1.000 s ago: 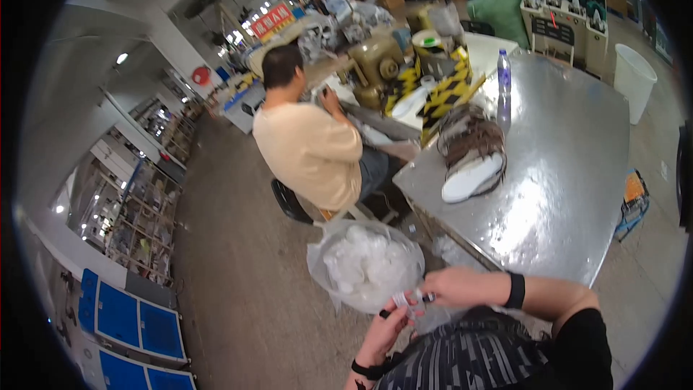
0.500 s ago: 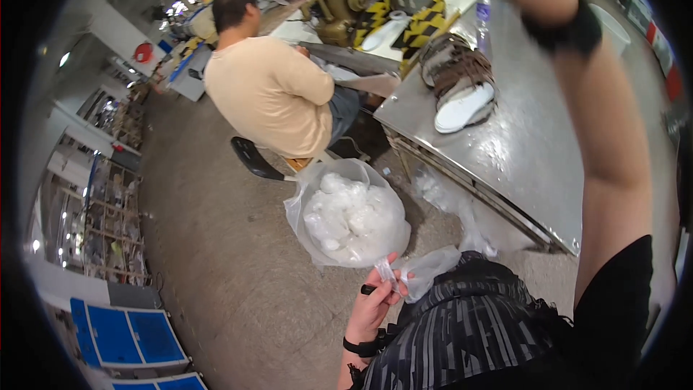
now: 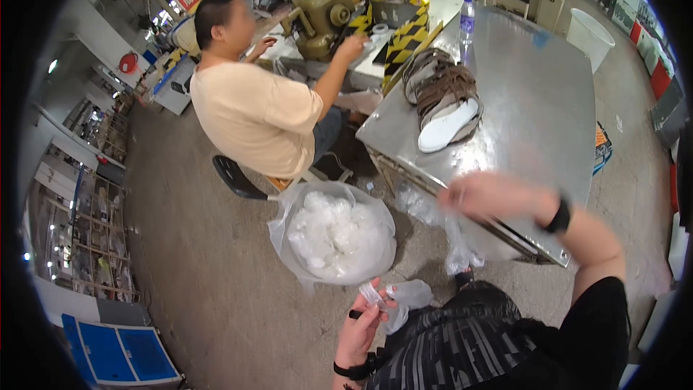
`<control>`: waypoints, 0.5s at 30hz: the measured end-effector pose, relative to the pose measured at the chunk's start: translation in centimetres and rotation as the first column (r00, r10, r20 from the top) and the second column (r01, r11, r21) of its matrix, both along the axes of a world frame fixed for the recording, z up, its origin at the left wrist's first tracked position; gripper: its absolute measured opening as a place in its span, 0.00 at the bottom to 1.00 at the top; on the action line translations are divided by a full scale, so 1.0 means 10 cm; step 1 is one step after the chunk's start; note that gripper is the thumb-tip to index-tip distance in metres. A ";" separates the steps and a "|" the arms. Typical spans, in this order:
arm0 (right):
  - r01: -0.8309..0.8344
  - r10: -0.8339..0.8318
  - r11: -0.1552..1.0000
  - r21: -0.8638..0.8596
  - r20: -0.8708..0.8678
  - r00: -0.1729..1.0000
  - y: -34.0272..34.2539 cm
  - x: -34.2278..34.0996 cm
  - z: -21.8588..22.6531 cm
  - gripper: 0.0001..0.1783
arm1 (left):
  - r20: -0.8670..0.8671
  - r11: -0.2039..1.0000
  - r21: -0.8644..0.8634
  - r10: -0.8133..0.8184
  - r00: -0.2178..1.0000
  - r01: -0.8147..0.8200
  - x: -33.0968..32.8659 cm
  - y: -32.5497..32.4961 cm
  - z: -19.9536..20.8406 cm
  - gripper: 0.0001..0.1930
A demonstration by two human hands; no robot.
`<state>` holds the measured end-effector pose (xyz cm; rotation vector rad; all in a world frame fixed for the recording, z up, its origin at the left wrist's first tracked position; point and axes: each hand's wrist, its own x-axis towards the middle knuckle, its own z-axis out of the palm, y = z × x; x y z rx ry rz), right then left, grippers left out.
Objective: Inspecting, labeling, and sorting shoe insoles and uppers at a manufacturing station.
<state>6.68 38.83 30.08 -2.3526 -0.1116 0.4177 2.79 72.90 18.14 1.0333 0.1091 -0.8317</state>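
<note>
Low in front of my body, my left hand pinches a clear plastic bag that hangs off to its right. My right hand is over the near edge of a metal table, its fingers smeared by motion. Farther back on that table lies a row of brown shoe uppers, with a white sole-shaped piece at the near end. Beside my left hand on the floor stands a large translucent sack full of crumpled white plastic.
A co-worker in a beige shirt sits left of the table, one arm reaching to a bench with a green-brown machine. A water bottle stands at the table's far side. Plastic sheets hang below its near edge. A white bin is behind.
My right arm has come down from high up to the table's near edge. My left hand still grips the plastic bag. The co-worker has raised an arm toward the bench.
</note>
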 end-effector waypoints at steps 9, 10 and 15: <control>-0.021 0.234 0.785 0.620 -0.265 0.935 0.86 -0.47 -1.15 0.27 | 0.169 0.995 -0.059 -0.073 0.983 0.084 0.12 -0.41 0.15 0.34; 0.011 0.221 0.759 0.651 -0.273 0.936 0.86 -0.52 -1.18 0.28 | 0.165 0.996 -0.068 -0.042 0.985 0.054 0.11 -0.50 0.21 0.35; -0.048 -0.001 0.781 0.623 0.077 0.997 1.06 -0.59 -1.44 0.24 | 0.223 1.000 0.029 -0.004 0.975 -0.002 -0.07 -0.37 0.15 0.23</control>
